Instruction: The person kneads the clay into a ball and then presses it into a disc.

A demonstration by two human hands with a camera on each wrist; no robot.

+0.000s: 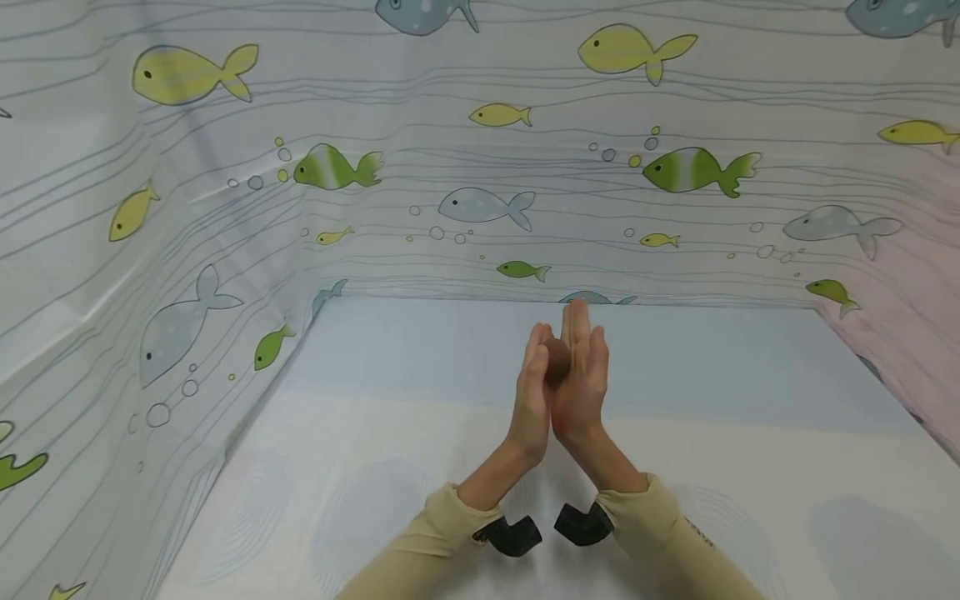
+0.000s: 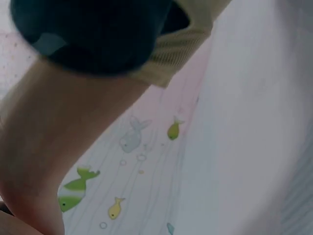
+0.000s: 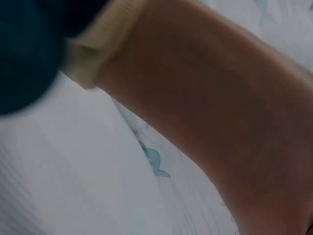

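A smooth brown ball [image 1: 557,362] sits between the two palms in the head view, partly covered by the fingers. The left hand [image 1: 531,404] lies along its left side with fingers nearly straight and pointing away. On the other side the right hand [image 1: 582,387] faces it, its fingers also straight and reaching a little farther. The heels of both hands come together below the ball. In the left wrist view the opposite forearm [image 2: 54,122] fills the left side; the right wrist view likewise shows mostly a forearm [image 3: 215,98], and the ball is hidden in both.
Beneath the hands lies a pale white and light blue tabletop [image 1: 360,467]. A white curtain [image 1: 420,250] printed with fish stands along the back and left, with a pink part [image 1: 933,317] at right. Black wrist mounts [image 1: 513,536] sit at the beige sleeves [image 1: 420,542].
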